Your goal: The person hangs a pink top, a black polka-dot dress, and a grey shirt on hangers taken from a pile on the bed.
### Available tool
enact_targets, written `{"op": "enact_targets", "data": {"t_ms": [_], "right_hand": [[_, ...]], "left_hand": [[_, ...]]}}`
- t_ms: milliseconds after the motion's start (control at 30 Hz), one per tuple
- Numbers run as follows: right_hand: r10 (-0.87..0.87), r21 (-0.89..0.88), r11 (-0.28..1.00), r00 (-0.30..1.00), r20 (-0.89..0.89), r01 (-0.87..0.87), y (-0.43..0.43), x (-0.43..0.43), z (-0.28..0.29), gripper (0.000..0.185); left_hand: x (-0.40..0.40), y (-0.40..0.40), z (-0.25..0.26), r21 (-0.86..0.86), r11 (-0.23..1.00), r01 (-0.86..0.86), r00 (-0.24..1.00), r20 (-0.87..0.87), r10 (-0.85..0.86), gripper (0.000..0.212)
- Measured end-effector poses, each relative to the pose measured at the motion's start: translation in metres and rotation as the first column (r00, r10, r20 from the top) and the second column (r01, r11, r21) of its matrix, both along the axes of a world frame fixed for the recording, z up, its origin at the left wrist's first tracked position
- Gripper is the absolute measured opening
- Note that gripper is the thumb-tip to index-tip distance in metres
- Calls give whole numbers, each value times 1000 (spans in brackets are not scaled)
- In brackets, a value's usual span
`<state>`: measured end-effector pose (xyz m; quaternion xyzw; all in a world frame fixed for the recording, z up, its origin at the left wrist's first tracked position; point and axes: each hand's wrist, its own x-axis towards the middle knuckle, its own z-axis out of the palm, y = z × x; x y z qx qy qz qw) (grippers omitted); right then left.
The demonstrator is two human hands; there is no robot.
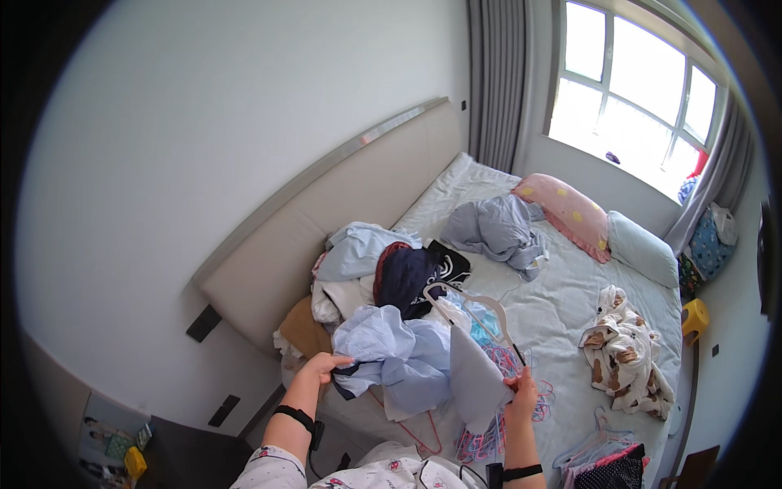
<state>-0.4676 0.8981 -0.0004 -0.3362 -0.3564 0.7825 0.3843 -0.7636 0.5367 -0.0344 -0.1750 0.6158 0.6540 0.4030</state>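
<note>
My right hand [521, 391] grips the end of a white clothes hanger [502, 318] together with a light grey cloth garment [479, 379] that hangs from it. Beside a light blue garment [372, 336] with dark trim, my left hand [328, 367] reaches in with thumb and fingers on its edge; how firmly it pinches is hard to see. Behind lies a heap with a navy garment [406, 275] and a pale blue one [360, 250]. Pink and blue hangers [482, 437] are bunched below the grey cloth, and a red hanger [435, 437] lies near the bed's front edge.
On the bed [544, 324] are a crumpled grey-blue cloth [495, 229], a pink pillow [568, 211], a pale green pillow [641, 247] and a brown-patterned white cloth [629, 360]. Clothes on hangers [611, 467] lie at the lower right. A yellow stool [695, 318] stands beyond the bed.
</note>
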Motion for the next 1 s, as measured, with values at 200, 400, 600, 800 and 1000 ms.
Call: {"op": "enact_targets", "data": {"t_ms": [200, 400, 600, 800, 1000], "right_hand": [[271, -8, 962, 962, -43, -271, -19, -12, 8, 37], [477, -15, 878, 878, -32, -478, -75, -29, 8, 37], [573, -4, 820, 820, -16, -573, -118, -21, 19, 35], [599, 51, 798, 800, 41, -600, -153, -7, 26, 35], [643, 126, 749, 759, 104, -651, -211, 1, 37, 36]], "left_hand": [[84, -40, 148, -83, 997, -2, 871, -490, -39, 24], [127, -141, 213, -397, 795, -458, 696, -717, 43, 31], [161, -208, 164, -817, 566, -112, 807, -406, -428, 40], [183, -207, 167, 43, 973, -226, 939, -256, 230, 36], [207, -264, 146, 14, 992, -126, 902, -415, 120, 72]]}}
